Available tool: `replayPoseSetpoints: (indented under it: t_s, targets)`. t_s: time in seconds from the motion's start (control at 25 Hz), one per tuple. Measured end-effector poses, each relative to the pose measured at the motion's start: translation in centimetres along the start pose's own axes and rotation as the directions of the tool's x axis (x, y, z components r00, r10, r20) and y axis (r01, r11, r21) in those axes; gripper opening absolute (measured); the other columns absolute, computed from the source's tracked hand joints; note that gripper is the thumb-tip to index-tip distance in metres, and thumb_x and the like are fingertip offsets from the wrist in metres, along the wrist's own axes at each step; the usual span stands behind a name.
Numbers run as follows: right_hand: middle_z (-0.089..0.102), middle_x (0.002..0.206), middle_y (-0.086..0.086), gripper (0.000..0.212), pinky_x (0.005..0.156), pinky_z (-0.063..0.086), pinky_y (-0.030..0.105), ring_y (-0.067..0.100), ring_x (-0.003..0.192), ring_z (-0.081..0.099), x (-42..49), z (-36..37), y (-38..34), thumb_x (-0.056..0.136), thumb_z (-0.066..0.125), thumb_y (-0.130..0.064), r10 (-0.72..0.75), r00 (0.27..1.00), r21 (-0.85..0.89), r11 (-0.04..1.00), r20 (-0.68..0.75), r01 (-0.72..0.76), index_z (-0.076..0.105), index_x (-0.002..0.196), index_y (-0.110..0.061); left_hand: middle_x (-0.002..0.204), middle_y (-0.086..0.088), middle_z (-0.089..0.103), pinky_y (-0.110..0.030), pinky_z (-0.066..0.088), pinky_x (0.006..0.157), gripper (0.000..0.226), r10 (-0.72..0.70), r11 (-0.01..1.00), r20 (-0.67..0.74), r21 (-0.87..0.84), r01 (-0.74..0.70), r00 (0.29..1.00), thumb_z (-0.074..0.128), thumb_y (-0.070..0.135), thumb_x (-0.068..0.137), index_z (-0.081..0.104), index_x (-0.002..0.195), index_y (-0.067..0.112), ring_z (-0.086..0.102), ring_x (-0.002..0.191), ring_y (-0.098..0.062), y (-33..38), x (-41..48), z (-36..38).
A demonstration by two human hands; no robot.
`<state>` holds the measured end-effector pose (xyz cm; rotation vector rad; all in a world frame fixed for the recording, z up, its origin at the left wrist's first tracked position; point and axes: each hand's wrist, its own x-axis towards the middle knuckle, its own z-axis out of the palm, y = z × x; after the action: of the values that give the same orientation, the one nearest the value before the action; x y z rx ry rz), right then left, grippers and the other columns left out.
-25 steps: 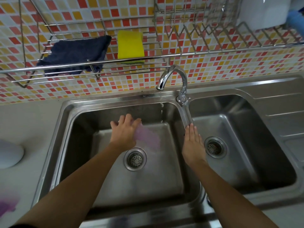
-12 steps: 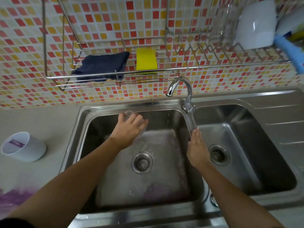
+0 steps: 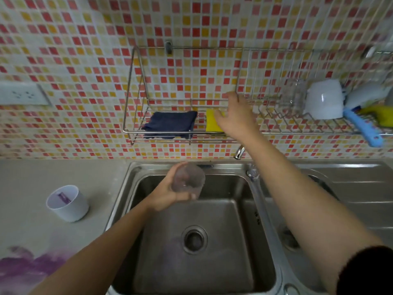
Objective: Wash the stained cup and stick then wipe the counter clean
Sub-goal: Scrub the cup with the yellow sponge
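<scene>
At seven o'clock a purple stain (image 3: pixel 23 268) is being shown on the bench (image 3: pixel 42 173); a white cup (image 3: pixel 67 202) is standing at nine. Over the left sink basin (image 3: pixel 212 241), centre frame, a clear stained cup (image 3: pixel 188 180) is being grasped in the left hand (image 3: pixel 170 193), grip clenched around it. At one o'clock the right hand (image 3: pixel 236 118) is being stretched, grip released, onto the yellow sponge (image 3: pixel 212 123) in the wire rack (image 3: pixel 136 96).
</scene>
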<state>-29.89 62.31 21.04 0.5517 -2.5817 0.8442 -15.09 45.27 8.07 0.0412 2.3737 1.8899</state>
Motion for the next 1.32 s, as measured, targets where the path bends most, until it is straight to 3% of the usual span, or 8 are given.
replayPoseSetpoints:
  t_s: [0.08,0.16,0.28,0.4,0.6,0.88,1.04,1.32]
  targets:
    - [0.021,0.152,0.017,0.080,0.108,0.033,0.039,0.035,0.137,0.028,3.1,1.9,-0.5,0.084,0.058,-0.046,0.229,0.902,-0.178,0.969,0.366,-0.174,0.020,0.145,-0.011,0.130,0.013,0.043,-0.037,0.046,0.102,0.090,0.045,0.999,-0.010,0.009,-0.045,0.999,0.081,0.016,0.066,0.030,0.136,0.041,0.048,0.123,-0.009,1.0,-0.9,-0.8]
    - [0.030,0.148,0.016,0.081,0.094,0.039,0.033,0.035,0.128,0.040,4.4,4.2,0.0,0.077,0.065,-0.048,0.305,0.815,-0.303,0.938,0.492,-0.169,0.030,0.141,-0.012,0.126,0.022,0.042,-0.027,0.048,0.097,0.088,0.074,0.995,-0.019,0.068,-0.072,0.997,0.080,0.011,0.070,0.029,0.134,0.043,0.049,0.117,0.000,1.7,-1.4,-1.4]
    - [0.039,0.140,0.018,0.052,0.096,0.038,0.034,0.035,0.123,0.042,4.4,4.5,0.0,0.087,0.052,-0.030,0.205,0.920,-0.250,0.960,0.333,-0.124,0.042,0.133,-0.009,0.122,0.029,0.036,-0.024,0.048,0.093,0.094,0.090,0.985,-0.080,0.158,-0.077,0.993,0.082,0.016,0.068,0.023,0.135,0.045,0.047,0.115,-0.001,2.0,-2.0,-2.3]
    - [0.035,0.146,0.015,0.051,0.112,0.022,0.042,0.030,0.133,0.031,0.8,1.1,-1.6,0.090,0.037,-0.024,-0.128,0.990,-0.048,0.990,0.059,0.131,0.036,0.140,-0.011,0.122,0.027,0.041,-0.030,0.048,0.098,0.091,0.100,0.976,-0.156,0.207,-0.066,0.983,0.083,0.020,0.064,0.028,0.133,0.043,0.047,0.115,-0.002,1.3,-2.1,-2.8]
    - [0.038,0.147,0.010,0.060,0.106,0.022,0.033,0.020,0.126,0.031,-10.8,-1.6,-1.5,0.081,0.038,-0.025,-0.610,0.738,-0.069,0.755,0.288,0.652,0.037,0.139,-0.011,0.133,0.014,0.044,-0.032,0.044,0.102,0.090,0.155,0.944,-0.145,0.312,-0.103,0.977,0.083,0.030,0.061,0.030,0.133,0.038,0.045,0.123,-0.005,0.4,-1.9,-3.4]
    - [0.051,0.137,0.014,0.057,0.090,0.048,0.038,0.028,0.106,0.052,-13.7,0.6,0.2,0.080,0.042,-0.032,-0.652,0.594,-0.193,0.580,0.471,0.791,0.046,0.132,-0.009,0.126,0.017,0.051,-0.019,0.038,0.099,0.081,0.248,0.922,-0.099,0.329,-0.204,0.964,0.083,0.021,0.062,0.036,0.128,0.032,0.045,0.121,0.004,0.7,-1.1,-1.4]
    - [0.056,0.132,0.009,0.068,0.088,0.052,0.038,0.026,0.111,0.058,-14.3,0.7,0.6,0.064,0.069,-0.022,-0.652,0.515,-0.198,0.498,0.557,0.844,0.050,0.128,-0.010,0.128,0.010,0.047,-0.019,0.037,0.099,0.081,0.291,0.895,-0.082,0.375,-0.241,0.953,0.082,0.020,0.061,0.035,0.126,0.032,0.043,0.122,-0.001,0.6,-1.4,-0.5]
    - [0.071,0.084,-0.003,0.025,0.066,0.052,0.031,0.019,0.075,0.063,-11.7,0.9,1.8,0.085,0.046,-0.010,-0.784,0.282,-0.169,0.226,0.553,0.959,0.069,0.092,-0.016,0.140,0.011,0.030,-0.022,0.036,0.107,0.098,0.240,0.875,0.019,0.429,-0.225,0.971,0.082,0.020,0.066,0.020,0.141,0.031,0.033,0.131,-0.005,1.3,-2.0,-0.4]
